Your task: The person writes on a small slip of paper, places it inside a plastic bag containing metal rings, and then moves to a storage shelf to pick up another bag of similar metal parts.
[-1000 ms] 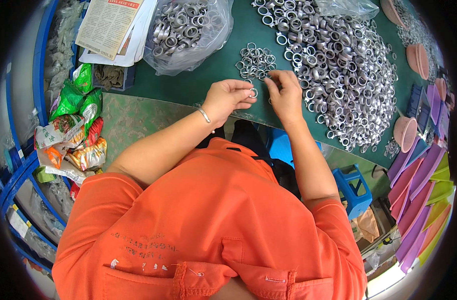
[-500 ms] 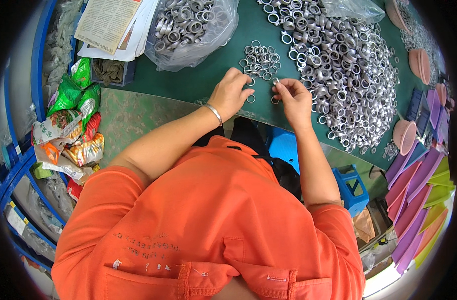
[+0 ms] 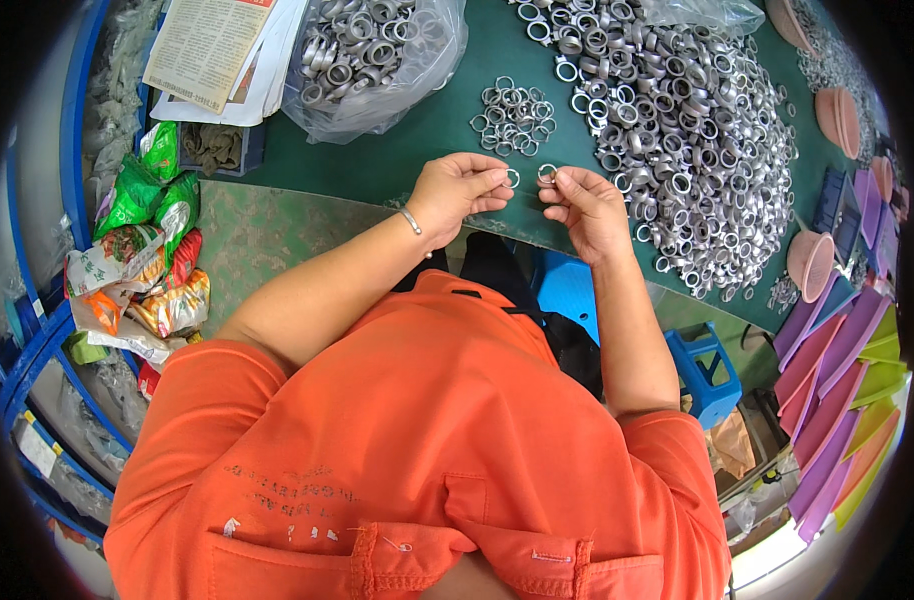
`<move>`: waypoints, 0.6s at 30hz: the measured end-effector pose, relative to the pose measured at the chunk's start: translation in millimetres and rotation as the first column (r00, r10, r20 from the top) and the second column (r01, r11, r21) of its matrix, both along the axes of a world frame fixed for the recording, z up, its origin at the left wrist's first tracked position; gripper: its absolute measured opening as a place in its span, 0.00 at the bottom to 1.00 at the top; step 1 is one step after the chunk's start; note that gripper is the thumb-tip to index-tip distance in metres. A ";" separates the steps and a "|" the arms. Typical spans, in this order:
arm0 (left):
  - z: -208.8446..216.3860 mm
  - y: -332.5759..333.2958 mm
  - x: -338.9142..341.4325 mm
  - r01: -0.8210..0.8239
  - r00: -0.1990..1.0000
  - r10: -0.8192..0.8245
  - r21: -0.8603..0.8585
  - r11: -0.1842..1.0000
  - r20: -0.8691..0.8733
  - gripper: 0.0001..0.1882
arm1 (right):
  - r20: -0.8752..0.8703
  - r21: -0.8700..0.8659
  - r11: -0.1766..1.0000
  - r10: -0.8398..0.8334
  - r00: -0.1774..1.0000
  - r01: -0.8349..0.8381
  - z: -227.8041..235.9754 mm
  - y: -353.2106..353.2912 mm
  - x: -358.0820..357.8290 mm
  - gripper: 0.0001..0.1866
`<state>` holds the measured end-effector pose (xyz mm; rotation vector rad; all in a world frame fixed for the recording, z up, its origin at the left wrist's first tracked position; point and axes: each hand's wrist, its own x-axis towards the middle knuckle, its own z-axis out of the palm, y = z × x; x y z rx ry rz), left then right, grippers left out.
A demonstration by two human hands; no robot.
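Note:
Between the thumb and fingers of my left hand [image 3: 465, 192] is a thin metal ring [image 3: 513, 178], held upright near the table's front edge. My right hand [image 3: 589, 205] pinches a second metal ring [image 3: 547, 173] by its right side. The two rings face each other, a small gap apart. Just beyond them lies a small pile of thin rings [image 3: 514, 117] on the green tabletop [image 3: 397, 165]. To the right of my right hand spreads a large heap of thicker grey metal rings [image 3: 692, 150].
A clear plastic bag [image 3: 442, 70] of thicker rings stands at the back left, beside papers [image 3: 207, 50] and a grey bin [image 3: 252, 147]. Pink bowls [image 3: 810, 265] line the right side. Blue stools [image 3: 705, 375] stand under the table's front edge; coloured packets [image 3: 137, 250] hang at the left.
Both hands have lifted a ring each off the table's front part, and the rings now face each other. My left hand has turned, moving away from the small pile.

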<state>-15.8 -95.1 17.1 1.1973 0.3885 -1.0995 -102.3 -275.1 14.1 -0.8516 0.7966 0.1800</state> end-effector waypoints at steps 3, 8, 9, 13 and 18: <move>1.3 0.7 0.6 -0.021 0.998 0.019 -0.032 0.999 -0.064 0.10 | -0.062 -0.185 0.973 0.126 0.990 -0.136 0.7 -0.1 -0.6 0.08; -5.3 1.0 0.3 -0.032 0.997 0.029 -0.039 0.999 -0.067 0.10 | -0.310 -0.571 0.665 0.368 0.876 -0.482 3.7 5.6 0.0 0.07; -6.7 1.0 0.1 -0.011 0.999 0.010 -0.012 1.000 -0.040 0.09 | -0.318 -0.662 0.570 0.375 0.871 -0.487 1.1 6.7 -1.4 0.06; -12.8 2.3 -3.0 0.124 0.982 -0.145 0.163 0.979 0.121 0.08 | -0.175 -0.915 0.281 0.367 0.914 -0.288 -2.7 10.7 1.9 0.05; -18.5 3.6 -5.8 0.187 0.845 -0.325 0.336 0.923 0.424 0.04 | -0.014 -0.977 0.192 0.377 0.926 -0.093 -9.6 19.6 24.8 0.06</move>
